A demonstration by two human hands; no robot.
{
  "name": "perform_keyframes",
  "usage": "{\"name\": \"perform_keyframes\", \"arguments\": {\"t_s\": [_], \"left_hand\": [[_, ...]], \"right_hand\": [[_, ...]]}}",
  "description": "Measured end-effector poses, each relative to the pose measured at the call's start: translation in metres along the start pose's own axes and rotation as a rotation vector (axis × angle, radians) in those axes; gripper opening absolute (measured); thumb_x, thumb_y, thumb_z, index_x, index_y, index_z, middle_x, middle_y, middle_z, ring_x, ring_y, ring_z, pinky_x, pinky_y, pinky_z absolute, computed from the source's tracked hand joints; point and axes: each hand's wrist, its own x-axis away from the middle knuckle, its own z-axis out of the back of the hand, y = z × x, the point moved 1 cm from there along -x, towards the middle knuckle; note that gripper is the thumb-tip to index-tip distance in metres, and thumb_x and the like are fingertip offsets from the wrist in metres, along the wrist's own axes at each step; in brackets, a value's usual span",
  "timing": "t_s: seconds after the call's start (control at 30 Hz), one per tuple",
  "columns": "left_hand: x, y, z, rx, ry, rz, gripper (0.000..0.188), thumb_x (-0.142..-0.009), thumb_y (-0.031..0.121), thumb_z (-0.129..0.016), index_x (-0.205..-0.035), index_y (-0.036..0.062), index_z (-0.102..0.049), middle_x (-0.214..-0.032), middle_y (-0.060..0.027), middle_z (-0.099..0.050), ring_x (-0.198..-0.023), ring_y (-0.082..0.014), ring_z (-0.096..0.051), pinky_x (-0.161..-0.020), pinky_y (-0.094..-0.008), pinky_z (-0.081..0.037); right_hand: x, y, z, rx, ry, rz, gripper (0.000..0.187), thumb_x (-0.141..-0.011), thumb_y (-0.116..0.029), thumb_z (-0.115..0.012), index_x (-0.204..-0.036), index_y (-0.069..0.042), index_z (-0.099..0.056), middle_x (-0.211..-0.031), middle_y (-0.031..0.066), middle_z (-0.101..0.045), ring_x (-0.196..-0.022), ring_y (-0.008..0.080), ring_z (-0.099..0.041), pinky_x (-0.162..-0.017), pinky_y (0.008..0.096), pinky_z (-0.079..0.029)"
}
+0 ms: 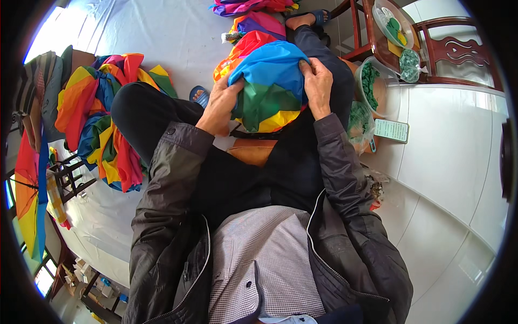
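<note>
While the left hand (221,105) pinches the left edge and the right hand (318,86) the upper right edge, the multicoloured fabric (270,81) lies directly between them, beyond the lap (237,190) | long axis: indistinct, cloth bunched | nearer hand: neither, both in contact

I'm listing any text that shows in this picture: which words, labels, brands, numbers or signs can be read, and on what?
None can be read.
Phone: rows of dark marks like text on its pale green screen, too small and blurred to read.
Rainbow cloth in the left hand and right hand: no writing shows.
Elsewhere: none that I can make out.
</note>
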Motion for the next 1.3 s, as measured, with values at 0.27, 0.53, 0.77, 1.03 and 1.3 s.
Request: {"name": "perform_keyframes", "arguments": {"t_s": [0.27, 0.53, 0.77, 1.03, 1.3], "left_hand": [[0.011, -0.054, -0.001, 0.664, -0.218, 0.545, 0.052, -0.108, 0.031, -0.056, -0.15, 0.004, -0.045, -0.14, -0.0132, -0.061, -0.128, -0.0276, -0.06, -0.107, -0.045, -0.051], [0.048, -0.026, -0.02, 0.488, -0.478, 0.468, 0.055, -0.104, 0.033, -0.064, -0.147, 0.0037, -0.048, -0.14, -0.0148, -0.061, -0.124, -0.0275, -0.063, -0.108, -0.0438, -0.051], [0.045, -0.034, -0.028, -0.065, -0.347, 0.169, 0.042, -0.098, 0.021, -0.07, -0.134, 0.0001, -0.061, -0.12, -0.0091, -0.07, -0.112, -0.0206, -0.066, -0.098, -0.0356, -0.053], [0.031, -0.048, -0.039, 0.186, -0.058, 0.022, 0.037, -0.102, 0.024, -0.063, -0.131, 0.0003, -0.062, -0.118, -0.0082, -0.069, -0.108, -0.0204, -0.066, -0.095, -0.0353, -0.055], [0.04, -0.025, -0.046, 0.398, -0.052, 0.349, 0.048, -0.101, 0.026, -0.066, -0.14, 0.0004, -0.054, -0.126, -0.0106, -0.067, -0.115, -0.0241, -0.066, -0.097, -0.0403, -0.056]], "right_hand": [[0.01, 0.001, -0.015, -0.14, -0.111, -0.076, 0.019, -0.094, -0.016, -0.071, -0.1, 0.002, -0.073, -0.08, 0.0116, -0.072, -0.072, 0.0139, -0.065, -0.068, 0.0321, -0.051], [0.013, 0.011, -0.02, -0.104, -0.155, -0.143, 0.022, -0.092, -0.019, -0.073, -0.103, 0.0, -0.075, -0.085, 0.0129, -0.074, -0.076, 0.0159, -0.068, -0.072, 0.0328, -0.053], [0.025, -0.003, -0.027, -0.103, -0.293, -0.209, 0.021, -0.095, -0.015, -0.07, -0.107, 0.001, -0.075, -0.086, 0.0056, -0.073, -0.078, 0.0103, -0.063, -0.073, 0.0281, -0.05], [0.024, -0.003, -0.028, -0.247, -0.382, -0.27, 0.02, -0.094, -0.015, -0.072, -0.104, 0.003, -0.075, -0.086, 0.0079, -0.074, -0.075, 0.0105, -0.066, -0.071, 0.0283, -0.052], [0.019, -0.006, -0.031, -0.111, -0.408, -0.104, 0.022, -0.092, -0.018, -0.077, -0.098, 0.003, -0.074, -0.08, 0.0077, -0.074, -0.069, 0.0101, -0.066, -0.064, 0.0284, -0.052]]}}
